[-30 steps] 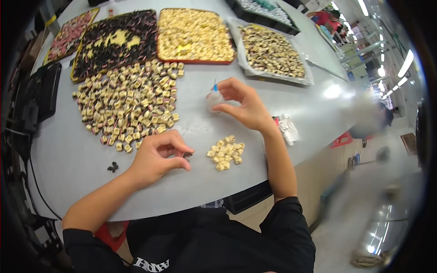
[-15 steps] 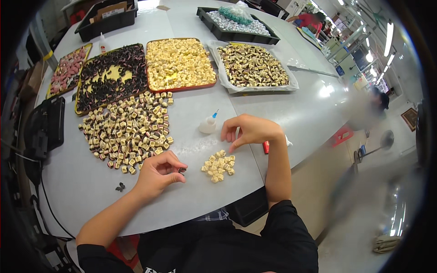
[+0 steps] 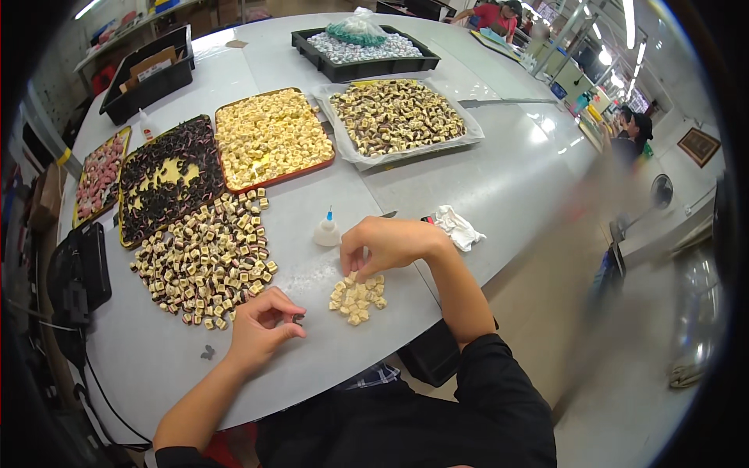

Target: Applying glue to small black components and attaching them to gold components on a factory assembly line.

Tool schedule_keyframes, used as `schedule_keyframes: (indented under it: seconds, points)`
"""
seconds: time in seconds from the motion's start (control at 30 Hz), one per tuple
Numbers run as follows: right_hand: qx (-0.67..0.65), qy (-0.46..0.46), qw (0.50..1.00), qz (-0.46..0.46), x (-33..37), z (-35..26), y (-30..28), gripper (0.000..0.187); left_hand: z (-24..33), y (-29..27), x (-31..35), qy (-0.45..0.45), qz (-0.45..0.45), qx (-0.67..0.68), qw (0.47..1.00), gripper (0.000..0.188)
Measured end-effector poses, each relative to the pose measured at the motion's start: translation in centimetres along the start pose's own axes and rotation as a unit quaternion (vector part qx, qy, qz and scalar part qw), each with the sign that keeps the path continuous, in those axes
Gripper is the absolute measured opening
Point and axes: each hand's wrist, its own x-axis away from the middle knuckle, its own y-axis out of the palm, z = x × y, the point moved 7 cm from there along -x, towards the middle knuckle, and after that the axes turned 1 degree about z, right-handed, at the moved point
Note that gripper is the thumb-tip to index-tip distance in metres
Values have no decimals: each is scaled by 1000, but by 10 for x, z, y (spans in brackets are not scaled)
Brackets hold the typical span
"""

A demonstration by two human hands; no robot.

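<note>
My left hand [image 3: 267, 331] is closed in a pinch on a small dark piece [image 3: 297, 319] just above the grey table. To its right lies a small heap of cream-coloured pieces [image 3: 357, 303]. My right hand [image 3: 394, 244] reaches down at the far side of that heap, thumb and fingertips closing round a cream piece there. Just beyond stands a squat translucent bottle [image 3: 326, 232] with a blue needle tip. A large pile of cream-and-dark assembled pieces [image 3: 204, 261] spreads left of my hands. A few loose dark pieces [image 3: 207, 352] lie near my left forearm.
Farther back stand trays of pink pieces [image 3: 100, 181], dark pieces [image 3: 204, 178], cream pieces [image 3: 273, 136] and cream-and-dark pieces [image 3: 398, 117]. Black bins [image 3: 148, 97] line the far side. A crumpled white cloth [image 3: 459, 228] lies right of my arm. Other people [image 3: 496, 17] are in the background.
My right hand has come down from above the heap onto its far edge, fingers drawing together at a cream piece. My left hand still holds the dark piece. The whole view has shifted.
</note>
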Motion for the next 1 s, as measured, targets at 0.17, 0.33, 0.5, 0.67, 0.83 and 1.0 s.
schedule_keyframes:
  seconds: [0.17, 0.33, 0.5, 0.67, 0.83, 1.0]
  points:
    - [40, -3, 999, 1, 1, -5, 2, 18, 3, 3, 1, 15, -6, -53, 998, 24]
    - [50, 11, 999, -8, 3, -10, 0, 17, 4, 7, 2, 46, -15, -108, 993, 25]
    - [-28, -95, 995, 28, 7, -33, -2, 15, 12, 6, 6, 95, 16, -168, 981, 27]
    - [-54, -232, 968, 83, 7, -70, -6, 18, 32, -4, 20, 234, 127, -244, 932, 29]
    - [-271, -215, 925, 159, -6, -71, -1, 23, 42, -13, 29, 279, 209, -273, 897, 30]
    - [-448, -75, 880, 135, -22, -56, 24, 27, 46, -18, 27, 295, 231, -282, 884, 34]
